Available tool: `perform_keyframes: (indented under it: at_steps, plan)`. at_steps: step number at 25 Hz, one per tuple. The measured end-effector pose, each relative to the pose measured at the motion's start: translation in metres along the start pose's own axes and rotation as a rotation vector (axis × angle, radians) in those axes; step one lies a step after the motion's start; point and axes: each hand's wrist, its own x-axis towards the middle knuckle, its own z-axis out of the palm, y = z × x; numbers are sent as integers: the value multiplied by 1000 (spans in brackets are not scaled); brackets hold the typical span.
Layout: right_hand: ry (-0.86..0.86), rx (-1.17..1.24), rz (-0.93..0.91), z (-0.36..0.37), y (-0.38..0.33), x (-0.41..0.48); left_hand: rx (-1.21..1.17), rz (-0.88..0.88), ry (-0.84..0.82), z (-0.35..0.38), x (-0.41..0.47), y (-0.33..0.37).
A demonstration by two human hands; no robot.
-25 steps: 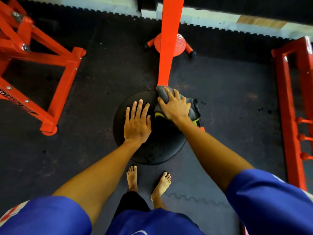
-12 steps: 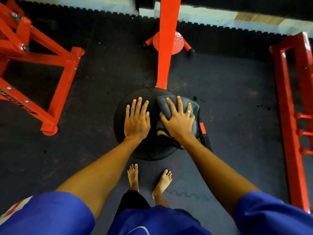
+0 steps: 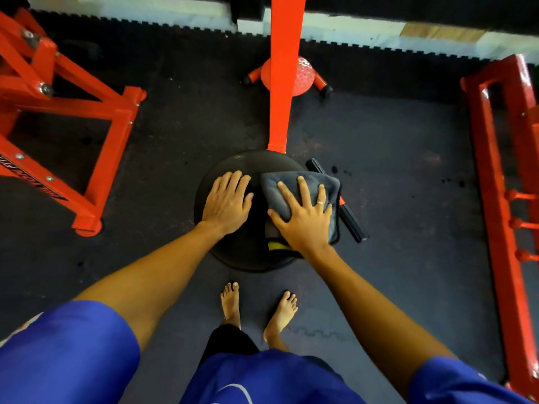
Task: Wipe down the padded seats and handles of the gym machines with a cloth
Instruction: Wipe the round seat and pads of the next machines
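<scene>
Right grip [image 3: 303, 220] lies flat, fingers spread and straight, pressing a folded grey cloth [image 3: 272, 189] onto the round padded seat [image 3: 233, 252]. It clamps nothing and only bears down. Left grip [image 3: 229, 202] is flat too, fingers straight and close together, palm on the seat's left half, apparently steadying it. The cloth covers the seat's right half and hangs past its right edge, over a black-handled bar [image 3: 353, 224] on the floor. A yellow tag [image 3: 275, 245] shows at the cloth's near corner. An orange post [image 3: 280, 83] meets the seat's far edge.

The step in hand looks like wiping the seat top. To do it well:

- Press through the whole palm, so the cloth slides as one sheet and does not bunch under the fingertips.
- Sweep in overlapping passes from the right edge toward the left.
- Lift the left grip clear when the cloth reaches it, since the patch under that palm would otherwise go unwiped.
- Run the cloth round the rim and along the far edge by the post, where grime probably gathers.
- Gather in the overhanging part, or it may drag on the bar.
</scene>
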Motion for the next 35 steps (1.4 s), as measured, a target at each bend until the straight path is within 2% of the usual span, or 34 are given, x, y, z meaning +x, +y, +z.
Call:
perform_keyframes:
  at_steps: [2,5,7,9,11,13,15,19,21,23,26,29,32,35]
  plan:
    - [-63,121,126,-12,7,36,-41,45,23,3,1,0]
    - [-156,453,380,-27,23,93,-82,-5,60,3,-4,6]
    - [-156,502,491,-30,22,101,-89,-59,57,0,-7,12]
    - [-37,346,469,-14,5,72,-87,-89,54,-1,-11,16]
    - [69,176,348,0,-16,27,-86,-110,51,-2,-9,18]
    - [72,116,231,7,-16,4,-91,-103,36,-1,-10,17]
    - [29,200,252,-2,-3,24,-103,-101,32,-2,-9,17]
    - [-137,432,424,-23,22,88,-165,-197,46,0,-13,25]
    - [-146,455,445,-27,20,101,-185,-254,54,3,-17,34]
    - [-61,326,385,-17,4,82,-190,-312,57,5,-21,40]
    - [60,115,207,10,-23,0,-205,-389,59,6,-25,49]
    - [54,58,68,17,-12,-30,-212,-429,75,1,-27,51]
    - [-51,137,186,-6,8,30,-148,-326,68,-3,-23,35]
    - [-166,455,393,-29,19,84,-124,-50,58,-6,-19,14]
